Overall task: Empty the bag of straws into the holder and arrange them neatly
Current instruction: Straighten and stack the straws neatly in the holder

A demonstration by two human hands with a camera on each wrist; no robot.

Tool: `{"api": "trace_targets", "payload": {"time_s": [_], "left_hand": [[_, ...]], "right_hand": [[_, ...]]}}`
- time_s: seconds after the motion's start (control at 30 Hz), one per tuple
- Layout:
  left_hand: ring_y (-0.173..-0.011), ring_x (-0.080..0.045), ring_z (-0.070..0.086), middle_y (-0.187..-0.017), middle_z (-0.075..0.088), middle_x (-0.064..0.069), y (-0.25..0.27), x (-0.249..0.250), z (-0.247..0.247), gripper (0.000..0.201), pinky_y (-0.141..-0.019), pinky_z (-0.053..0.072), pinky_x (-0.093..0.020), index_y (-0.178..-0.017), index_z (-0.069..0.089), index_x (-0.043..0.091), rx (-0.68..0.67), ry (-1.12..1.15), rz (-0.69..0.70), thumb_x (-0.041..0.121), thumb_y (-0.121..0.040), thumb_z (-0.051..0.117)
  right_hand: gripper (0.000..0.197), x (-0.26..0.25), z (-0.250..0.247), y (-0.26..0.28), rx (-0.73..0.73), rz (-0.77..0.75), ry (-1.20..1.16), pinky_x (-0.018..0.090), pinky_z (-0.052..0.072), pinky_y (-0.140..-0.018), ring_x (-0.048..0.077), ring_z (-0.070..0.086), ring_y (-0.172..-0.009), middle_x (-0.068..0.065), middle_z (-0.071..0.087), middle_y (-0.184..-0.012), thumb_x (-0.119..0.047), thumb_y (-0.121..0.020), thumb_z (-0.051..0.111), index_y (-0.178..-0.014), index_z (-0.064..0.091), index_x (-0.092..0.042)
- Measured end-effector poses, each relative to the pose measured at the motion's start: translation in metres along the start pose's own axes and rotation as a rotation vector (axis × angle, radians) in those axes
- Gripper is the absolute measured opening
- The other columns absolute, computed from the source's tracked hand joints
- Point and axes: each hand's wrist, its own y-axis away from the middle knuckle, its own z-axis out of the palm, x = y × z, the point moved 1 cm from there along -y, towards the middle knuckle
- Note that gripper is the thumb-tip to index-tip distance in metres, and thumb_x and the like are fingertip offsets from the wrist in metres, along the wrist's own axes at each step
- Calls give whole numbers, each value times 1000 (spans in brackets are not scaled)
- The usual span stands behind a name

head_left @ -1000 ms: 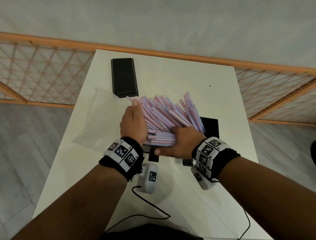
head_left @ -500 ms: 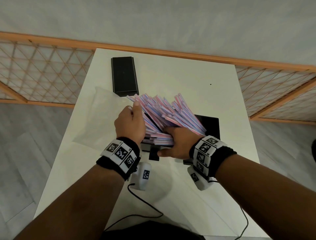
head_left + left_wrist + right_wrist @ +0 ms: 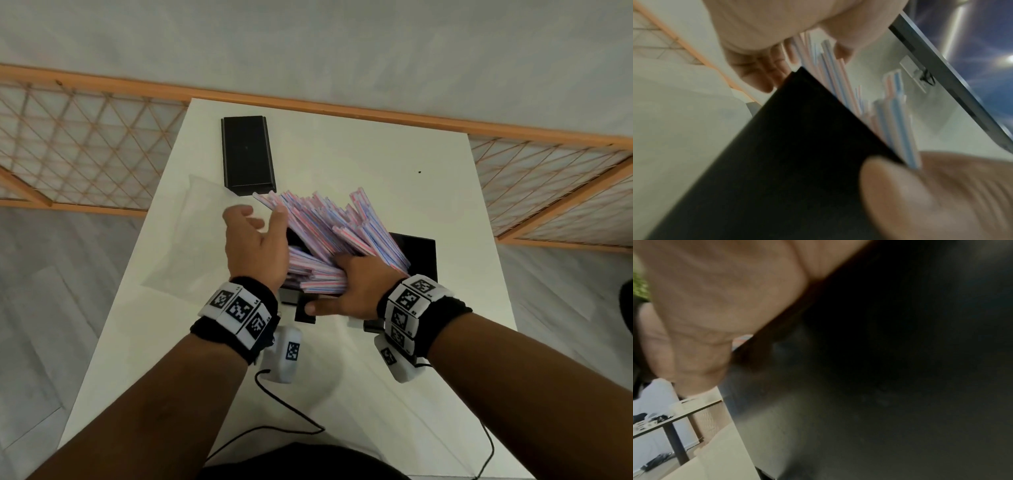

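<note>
— Operator, what can't I trust in these views?

— My right wrist view is mostly dark and blurred: only the palm of the right hand (image 3: 715, 305) and a black wall show, so I cannot read the fingers from it. In the left wrist view the black straw holder (image 3: 777, 162) fills the frame, blurred, with striped straws (image 3: 894, 126) rising behind its edge. From the head view the holder (image 3: 419, 255) is largely buried under the straws (image 3: 329, 226); only its right side and a base foot show.

— Where do the straws lie against the hands?

— They stand fanned and leaning away to the left in the holder on the white table (image 3: 359, 154), between the two hands. The clear empty bag (image 3: 191, 236) lies flat to the left, a black lid (image 3: 247, 154) beyond it.

— And the hands?

— The left hand (image 3: 255, 243) is spread, fingers loosely extended, its thumb side against the fan's left edge, gripping nothing. The right hand (image 3: 356, 287) presses on the near ends of the straws, thumb stretched along the holder's front; whether its fingers curl round them I cannot tell
</note>
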Motion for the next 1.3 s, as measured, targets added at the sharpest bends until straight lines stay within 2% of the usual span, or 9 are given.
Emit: {"api": "trace_targets", "payload": {"time_s": [0.07, 0.23, 0.4, 0.5, 0.67, 0.8, 0.93, 1.07, 1.3], "left_hand": [[-90, -14, 61, -108, 62, 2, -1, 1, 3, 36, -83, 42, -29, -126, 48, 22, -54, 32, 34, 49, -102, 47], [-73, -9, 49, -78, 52, 10, 0, 5, 7, 36, -77, 39, -33, -93, 50, 15, -42, 25, 53, 46, -106, 38], [-71, -23, 44, -64, 47, 2, -9, -4, 9, 41, -71, 37, -34, -63, 43, 16, -40, -13, -15, 24, -103, 43], [-65, -24, 45, -58, 45, -1, -7, 0, 10, 53, -69, 38, -36, -55, 38, 15, -91, 29, -109, 34, -103, 44], [-77, -28, 63, -73, 66, -4, -9, -4, 10, 56, -85, 53, -49, -60, 53, 20, -83, 104, -104, 65, -90, 37], [-61, -21, 37, -55, 40, 6, -6, -4, 12, 48, -67, 37, -40, -51, 41, 26, -58, 75, -39, 31, -99, 46], [-86, -23, 61, -92, 66, -2, -6, -3, 6, 25, -85, 52, -39, -95, 66, 16, 78, 127, -26, 15, -100, 41], [-62, -20, 42, -60, 45, 7, -3, -5, 8, 40, -71, 45, -41, -58, 48, 25, -26, 81, -79, 22, -97, 45], [-78, -26, 54, -76, 58, -2, 0, -7, 10, 43, -85, 50, -47, -74, 54, 13, -28, 21, -37, 42, -103, 42]], "right_hand": [[86, 0, -1, -1, -14, -22, -19, 33, 49, -94, 18, 59, -105, -9, 62, -110, -85, -58, 65, -127, 51, -35], [60, -3, -3, -4, 27, -72, -31, 29, 48, -84, 17, 59, -97, -9, 61, -99, -71, -63, 74, -106, 55, -34], [70, -4, -9, -3, 79, -50, 42, 30, 50, -78, 15, 56, -87, -9, 58, -93, -86, -57, 63, -101, 51, -33], [77, -2, -4, -2, 78, -45, 86, 33, 52, -75, 18, 60, -85, -6, 56, -86, -93, -59, 52, -95, 49, -25], [71, 2, -2, -1, 8, 23, 62, 29, 48, -77, 16, 57, -85, -11, 55, -87, -91, -58, 56, -96, 48, -32], [79, 1, 0, -8, -15, -8, 3, 34, 53, -84, 18, 61, -96, -7, 62, -102, -81, -55, 70, -113, 57, -30], [67, 1, -9, -6, -7, -29, -3, 29, 48, -81, 16, 58, -93, -10, 60, -99, -77, -59, 73, -109, 56, -35], [74, -3, -5, -1, 12, 8, 83, 30, 45, -75, 18, 56, -88, -12, 48, -86, -83, -58, 67, -106, 46, -30], [86, -1, 6, -4, 106, -57, 6, 34, 51, -89, 22, 60, -103, -7, 61, -107, -73, -57, 73, -128, 46, -32]]}}
